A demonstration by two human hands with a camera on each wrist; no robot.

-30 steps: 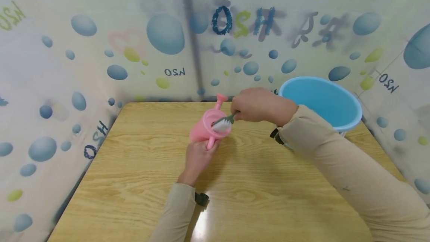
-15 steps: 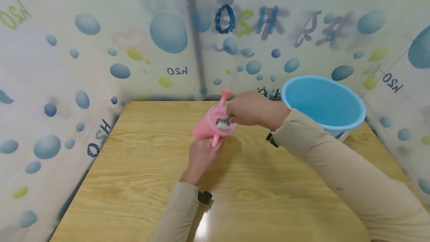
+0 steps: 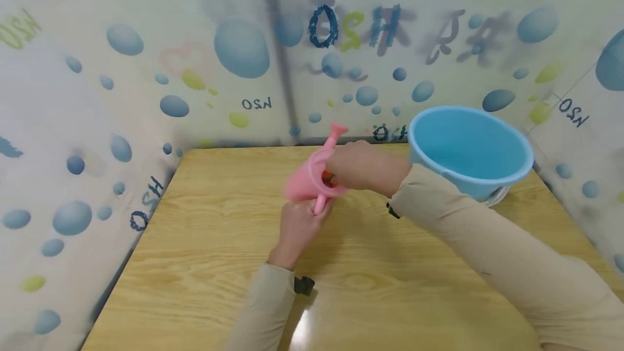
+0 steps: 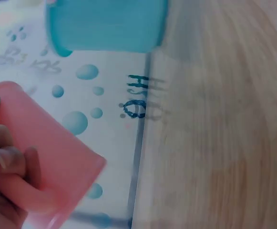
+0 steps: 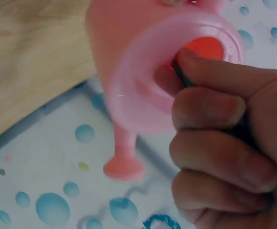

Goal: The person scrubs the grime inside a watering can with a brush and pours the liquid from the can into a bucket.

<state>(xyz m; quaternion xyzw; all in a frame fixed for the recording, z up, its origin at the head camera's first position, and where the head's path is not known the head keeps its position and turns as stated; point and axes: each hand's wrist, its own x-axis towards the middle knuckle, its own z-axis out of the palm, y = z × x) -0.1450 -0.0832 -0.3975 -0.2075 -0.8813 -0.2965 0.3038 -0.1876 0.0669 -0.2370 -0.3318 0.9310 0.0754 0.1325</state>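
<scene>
In the head view a pink watering can (image 3: 299, 180) is tilted above the table, its open top turned right and its spout (image 5: 125, 157) pointing away. My left hand (image 3: 299, 229) grips the can's handle, with fingers curled round it in the left wrist view (image 4: 7, 152). At the opening, my right hand (image 3: 365, 167) holds a brush by its dark green handle (image 5: 182, 76), thumb and forefinger inside the rim. The brush head is hidden within the can. Red-orange shows deep inside the opening.
A light blue basin (image 3: 463, 148) stands at the back right of the wooden table (image 3: 195, 253), with something white (image 3: 499, 195) under it. A patterned curtain (image 3: 239, 91) rises behind the table's far edge. Dark wrist devices (image 3: 304, 286) sit at both cuffs.
My right hand has pushed the brush deeper into the watering can, so its white bristles no longer show. The can and left hand have shifted slightly right.
</scene>
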